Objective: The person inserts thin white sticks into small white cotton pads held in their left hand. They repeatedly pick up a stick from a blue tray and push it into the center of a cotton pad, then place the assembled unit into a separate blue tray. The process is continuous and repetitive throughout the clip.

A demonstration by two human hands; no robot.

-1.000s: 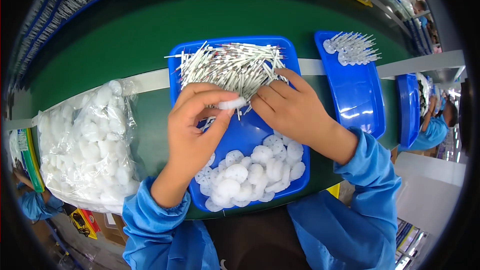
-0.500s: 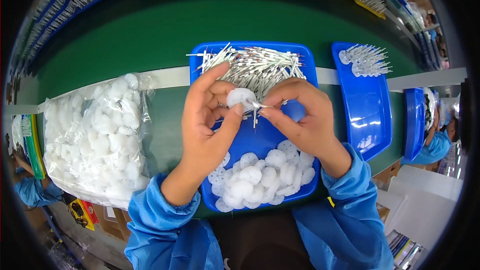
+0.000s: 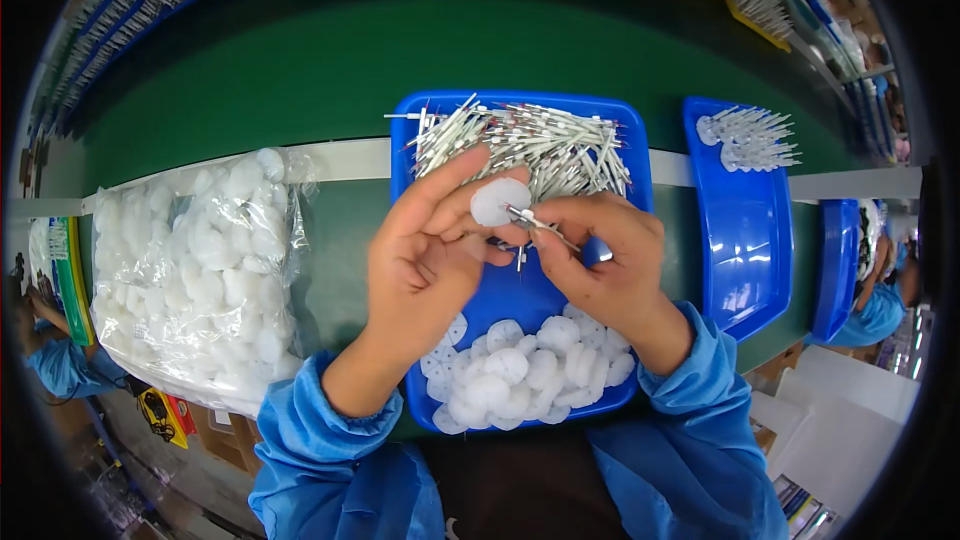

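Note:
My right hand (image 3: 605, 250) is closed in a pinch on a thin white-and-metal rod (image 3: 530, 219), whose tip meets a round white plastic disc (image 3: 497, 202). Behind that disc, the fingers of my left hand (image 3: 425, 250) are stretched out and apart, and the disc lies against them; the thumb is off its face. Both hands are above a blue tray (image 3: 510, 305). Many similar rods (image 3: 535, 145) lie heaped in its far half, and a pile of white discs (image 3: 525, 370) fills the near end. Whether the disc is fixed on the rod is hard to see.
To the left lies a clear plastic bag (image 3: 210, 270) full of white discs. A second blue tray (image 3: 745, 250) at the right holds discs with rods (image 3: 748, 138) at its far end. Beyond runs a green work surface (image 3: 400, 50). Co-workers' blue sleeves (image 3: 875, 310) show at the sides.
My left thumb has come off the disc and its fingers have straightened. My right hand has turned the rod so that it slants against the disc. The whole view has shifted slightly.

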